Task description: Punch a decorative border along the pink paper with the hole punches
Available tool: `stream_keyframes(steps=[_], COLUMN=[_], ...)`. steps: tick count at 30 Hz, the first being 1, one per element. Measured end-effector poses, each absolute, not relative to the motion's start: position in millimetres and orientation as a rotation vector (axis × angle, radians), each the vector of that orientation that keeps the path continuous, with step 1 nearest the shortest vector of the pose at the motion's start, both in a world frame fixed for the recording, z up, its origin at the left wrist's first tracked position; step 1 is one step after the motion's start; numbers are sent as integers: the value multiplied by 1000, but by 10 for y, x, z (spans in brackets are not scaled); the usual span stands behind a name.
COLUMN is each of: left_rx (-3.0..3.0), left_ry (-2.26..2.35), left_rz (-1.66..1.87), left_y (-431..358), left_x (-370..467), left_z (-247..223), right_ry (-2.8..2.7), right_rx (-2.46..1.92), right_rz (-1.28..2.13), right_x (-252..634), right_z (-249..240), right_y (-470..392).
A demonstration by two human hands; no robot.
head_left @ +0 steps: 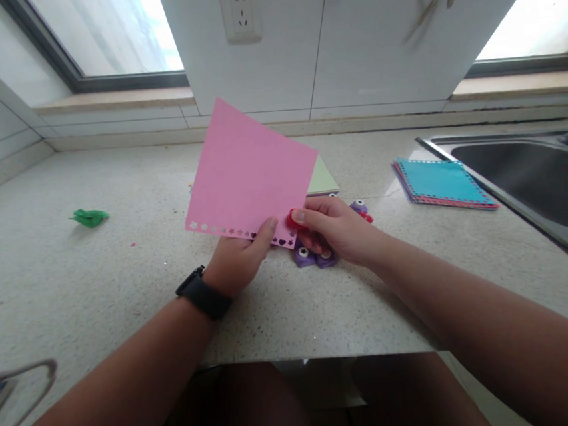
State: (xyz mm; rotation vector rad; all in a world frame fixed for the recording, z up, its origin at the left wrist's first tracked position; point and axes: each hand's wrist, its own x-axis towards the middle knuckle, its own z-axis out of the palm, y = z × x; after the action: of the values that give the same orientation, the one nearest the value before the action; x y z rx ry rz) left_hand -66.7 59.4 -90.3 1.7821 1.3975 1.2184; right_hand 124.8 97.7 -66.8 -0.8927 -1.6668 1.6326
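A pink sheet of paper (254,165) is held tilted above the counter, with small flower and heart holes along its lower edge. My left hand (241,257) grips that edge, thumb on top and fingers hidden underneath. In my right hand (333,228) is a red craft punch (293,219), pressed by the thumb at the sheet's right edge near the lower corner. Under and beside my right hand lie purple craft punches (305,257), partly covered. Another purple punch (358,205) shows beyond the right wrist, with something red next to it.
Behind the pink sheet lies pale green paper (323,177). A stack of coloured sheets (444,183), blue on top with punched borders, sits beside the sink (537,182). At left is a crumpled green thing (89,218). The counter's front edge (328,355) runs before me.
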Motion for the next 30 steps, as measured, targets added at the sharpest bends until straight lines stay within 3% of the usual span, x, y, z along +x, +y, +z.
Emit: stream_keyframes(steps=[30], left_rx=[1774], left_ry=[1407], left_rz=[1238], left_y=[592], left_x=[-663], left_z=[-900], right_ry=[-1641], right_rx=[-890], right_rz=[1650], right_x=[1232], right_z=[-670], right_y=[970])
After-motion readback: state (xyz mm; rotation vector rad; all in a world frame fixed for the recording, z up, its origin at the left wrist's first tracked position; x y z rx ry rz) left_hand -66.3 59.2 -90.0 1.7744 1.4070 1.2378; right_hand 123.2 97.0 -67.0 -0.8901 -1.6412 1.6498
